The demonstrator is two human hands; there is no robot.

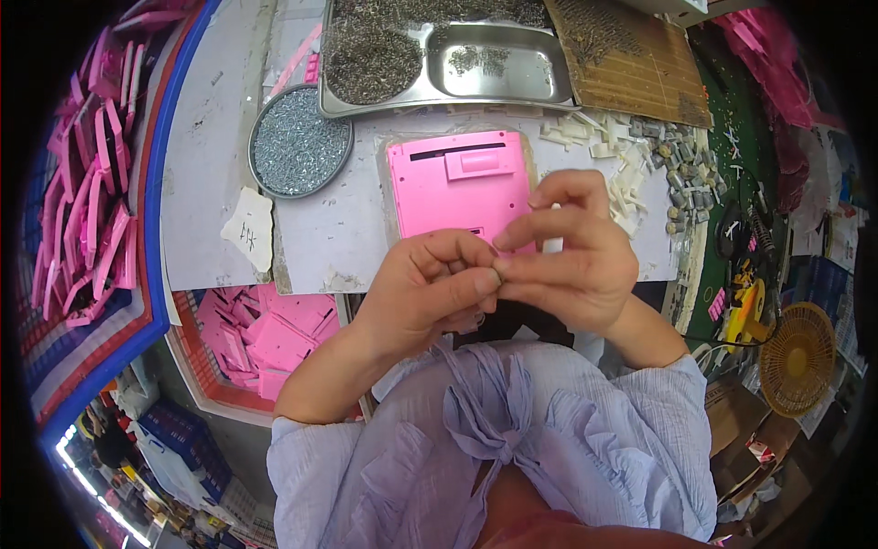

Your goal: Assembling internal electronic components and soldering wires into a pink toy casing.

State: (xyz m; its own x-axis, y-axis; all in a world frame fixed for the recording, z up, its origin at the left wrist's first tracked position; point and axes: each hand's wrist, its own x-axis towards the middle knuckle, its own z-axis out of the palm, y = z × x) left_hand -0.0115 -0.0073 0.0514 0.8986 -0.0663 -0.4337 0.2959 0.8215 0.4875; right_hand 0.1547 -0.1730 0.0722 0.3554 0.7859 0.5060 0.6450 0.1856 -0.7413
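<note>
My left hand and my right hand meet fingertip to fingertip over the table's near edge. Both are closed in a pinch, and whatever small thing lies between the fingers is mostly hidden. A bit of white plastic shows by the curled fingers of my right hand; I cannot tell whether they grip it. Just beyond my hands lies a pink plastic housing with a black slot and a raised rectangular part, set in a clear-edged holder. My fingers cover its lower right corner.
A round dish of small silvery screws stands left of the housing. Behind are a steel compartment tray of dark screws and cardboard. White plastic parts and grey pieces lie right. Pink parts fill a drawer and a crate.
</note>
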